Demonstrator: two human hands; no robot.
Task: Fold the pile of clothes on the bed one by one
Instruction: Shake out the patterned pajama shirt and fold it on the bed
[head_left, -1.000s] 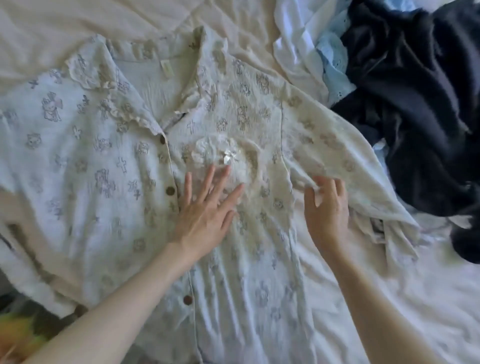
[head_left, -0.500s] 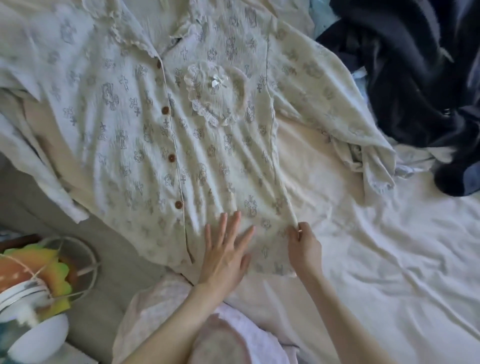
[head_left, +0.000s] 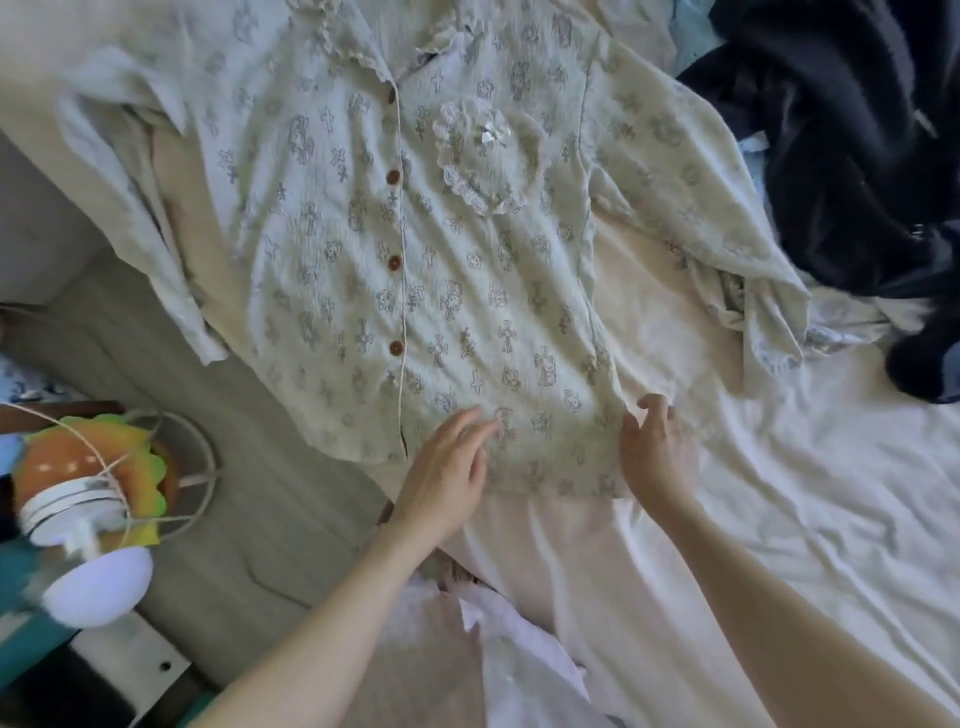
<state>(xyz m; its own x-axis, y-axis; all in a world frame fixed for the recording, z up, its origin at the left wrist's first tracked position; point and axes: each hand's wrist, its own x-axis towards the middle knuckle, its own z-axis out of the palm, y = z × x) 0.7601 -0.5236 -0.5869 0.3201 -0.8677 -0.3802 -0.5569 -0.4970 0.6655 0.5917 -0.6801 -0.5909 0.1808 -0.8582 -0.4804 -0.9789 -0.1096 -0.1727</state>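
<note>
No legible text or labels anywhere.

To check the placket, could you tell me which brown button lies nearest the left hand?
The lowest button on the shirt, closest to the hem and the left hand; the others sit higher.

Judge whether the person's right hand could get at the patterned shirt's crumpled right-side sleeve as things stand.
Probably yes: the right hand rests at the pale patterned button shirt's hem corner, and only bare cream sheet lies between it and the crumpled sleeve.
</note>
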